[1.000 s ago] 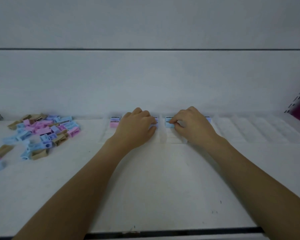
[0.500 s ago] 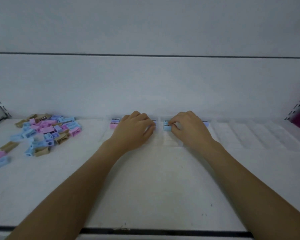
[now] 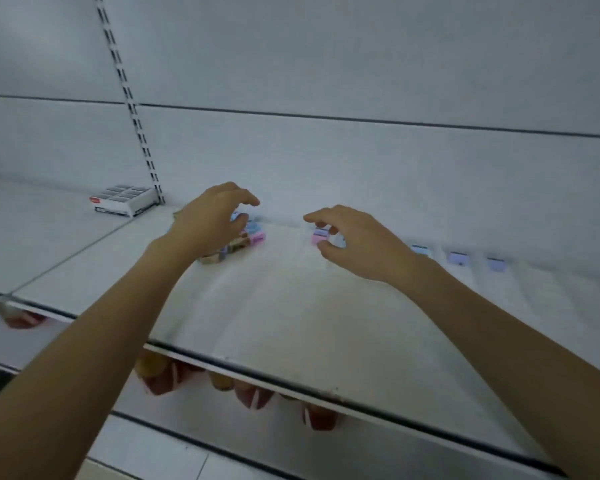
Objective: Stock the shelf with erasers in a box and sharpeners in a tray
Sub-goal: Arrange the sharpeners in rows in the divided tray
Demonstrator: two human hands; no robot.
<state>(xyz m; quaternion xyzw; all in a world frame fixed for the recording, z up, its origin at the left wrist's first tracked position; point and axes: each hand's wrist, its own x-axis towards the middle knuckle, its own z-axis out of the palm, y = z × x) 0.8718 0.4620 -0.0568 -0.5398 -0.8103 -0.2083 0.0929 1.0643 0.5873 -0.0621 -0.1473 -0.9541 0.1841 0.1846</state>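
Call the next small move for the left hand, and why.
Probably lower the left hand onto the sharpener pile and pinch one: its fingers hover curled above the pile, apparently empty, and the tray shows bare slots at right.

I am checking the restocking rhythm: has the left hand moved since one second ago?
Yes. The left hand went left, from right of the pink sharpener to above the loose sharpener pile.

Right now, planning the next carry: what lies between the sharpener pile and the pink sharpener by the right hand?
Nothing: the head view shows only bare white shelf between the sharpener pile and the pink sharpener.
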